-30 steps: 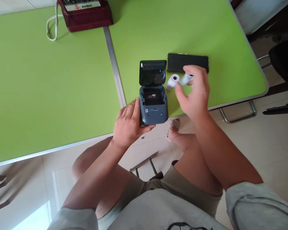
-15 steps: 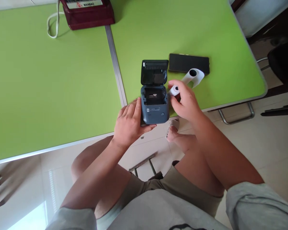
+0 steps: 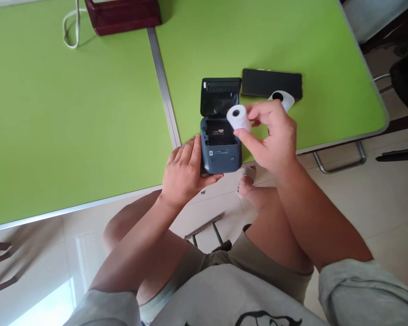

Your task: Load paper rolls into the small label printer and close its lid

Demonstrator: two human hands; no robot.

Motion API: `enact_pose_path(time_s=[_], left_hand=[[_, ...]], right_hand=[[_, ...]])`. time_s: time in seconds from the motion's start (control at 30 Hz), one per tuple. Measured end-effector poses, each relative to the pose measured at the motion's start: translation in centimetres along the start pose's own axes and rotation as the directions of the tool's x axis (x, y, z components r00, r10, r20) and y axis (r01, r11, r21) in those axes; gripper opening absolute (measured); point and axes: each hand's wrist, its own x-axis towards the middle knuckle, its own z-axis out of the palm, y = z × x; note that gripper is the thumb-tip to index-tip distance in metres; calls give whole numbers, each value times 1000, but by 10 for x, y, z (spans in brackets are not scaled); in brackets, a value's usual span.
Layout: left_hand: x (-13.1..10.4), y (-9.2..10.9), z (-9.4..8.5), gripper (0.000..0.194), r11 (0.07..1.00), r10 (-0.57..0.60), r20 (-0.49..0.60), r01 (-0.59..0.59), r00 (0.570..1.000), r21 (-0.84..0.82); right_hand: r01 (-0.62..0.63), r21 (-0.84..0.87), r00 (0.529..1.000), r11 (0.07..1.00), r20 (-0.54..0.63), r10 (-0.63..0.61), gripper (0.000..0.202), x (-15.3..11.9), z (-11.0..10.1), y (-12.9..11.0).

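While left hand [image 3: 182,171] holds printer [image 3: 221,159], right hand [image 3: 274,131] pinching white roll [image 3: 240,123], both between the hands.

A white roll [image 3: 240,119] tilts close to the open-lidded, blue-grey printer [image 3: 221,157].

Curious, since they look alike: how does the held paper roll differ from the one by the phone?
The held roll is in the right hand; the other roll sits by the phone. The held roll looks neatly wound; the other roll has a loose flap. Both are white, with dark holes.
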Motion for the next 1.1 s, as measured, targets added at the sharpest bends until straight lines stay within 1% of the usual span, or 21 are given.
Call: enact_pose_path(time_s=[0.07, 0.13, 0.23, 0.33, 0.4, 0.47, 0.57, 0.63, 0.73, 0.8, 0.87, 0.93, 0.97, 1.0, 1.03, 1.1], left_hand=[[0, 0, 0, 102, 1000, 7, 2, -7, 1000, -3], [0, 0, 0, 101, 1000, 20, -6, -20, 1000, -6], [-1, 0, 0, 99, 999, 37, -23, -37, 999, -7], [-1, 1, -1, 98, 999, 33, -17, -33, 999, -5], [-1, 1, -1, 99, 1000, 13, 5, -13, 1000, -15], [-1, 2, -1, 101, 999, -14, 32, 15, 999, -30], [0, 3, -1, 105, 998, -38, 44, 41, 998, -51], [-1, 3, -2, 98, 998, -26, 48, 29, 999, -56], [-1, 3, -5, 76, 999, 5, 71, -2, 997, -45], [-1, 3, -7, 68, 999, 7, 83, -4, 996, -38], [-1, 3, -7, 64, 999, 11, 82, -9, 997, -36], [-2, 2, -7, 61, 999, 27, 74, -24, 997, -38], [-2, 2, -7, 59, 999, 34, 74, -31, 997, -39], [-2, 2, -7, 57, 999, 39, 77, -36, 996, -39], [-2, 1, -7, 55, 999, 41, 85, -38, 995, -36], [-2, 1, -7, 52, 999, 48, 99, -46, 994, -28]], right_hand=[[73, -33, 997, 997, 16, -72, 19, 5, 4, -11], [101, -76, 994, 992, 50, -98, 17, 10, 10, -15], [42, -110, 992, 993, 124, -28, 19, 15, 16, -14], [-36, -42, 983, 998, 178, 43, 12, 18, 17, -11], [-74, 20, 977, 997, 200, 68, 8, 19, 15, -12], [-70, 61, 980, 996, 189, 57, 11, 20, 13, -15], [3, 76, 990, 997, 138, -14, 13, 16, 9, -20], [65, 81, 991, 995, 114, -74, 14, 11, 7, -24], [148, 114, 980, 982, 115, -161, 15, 5, 6, -26], [164, 167, 977, 972, 105, -183, 16, 3, 5, -24], [121, 189, 991, 974, 35, -130, 19, 4, 5, -20], [15, 156, 998, 988, -63, -5, 14, 6, 7, -13], [-51, 135, 994, 990, -91, 64, 13, 7, 9, -8], [-110, 123, 988, 986, -95, 122, 19, 8, 12, -3], [-158, 125, 984, 980, -68, 167, 30, 9, 15, 2], [-205, 152, 979, 967, 20, 204, 50, 11, 23, 11]])
